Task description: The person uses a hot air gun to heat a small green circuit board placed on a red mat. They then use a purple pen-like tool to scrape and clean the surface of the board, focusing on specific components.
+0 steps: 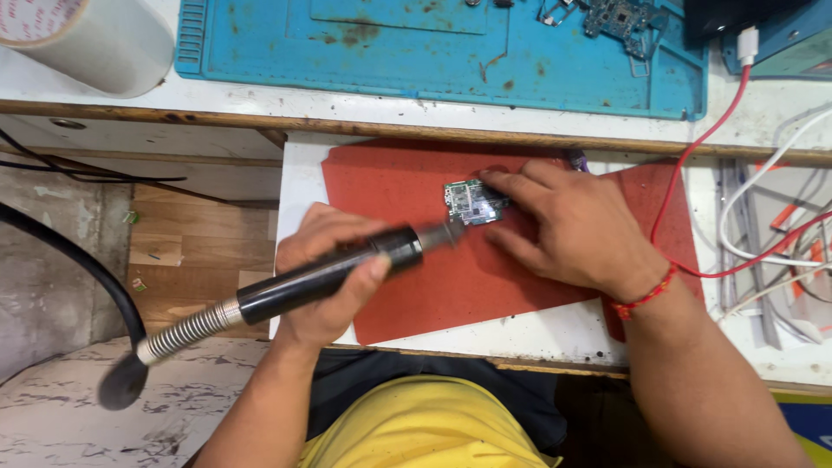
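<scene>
The small green circuit board (472, 202) lies on the red mat (390, 186), looking light, stiff and fragile, best steadied by its edges. The right hand (576, 227) lies flat, fingertips pinning the board's right side. The left hand (325, 273) wraps tight around the black hot-air handpiece (334, 273), wrist low, nozzle angled at the board's near edge, its hose (186, 331) running off left.

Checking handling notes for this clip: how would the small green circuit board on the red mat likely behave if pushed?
The circuit board looks thin and small, so probably light and stiff. Lying flat on the red mat, it would likely slide, not roll. The right hand pins it with fingertips, suggesting it shifts easily under the tool in the left hand.
</scene>
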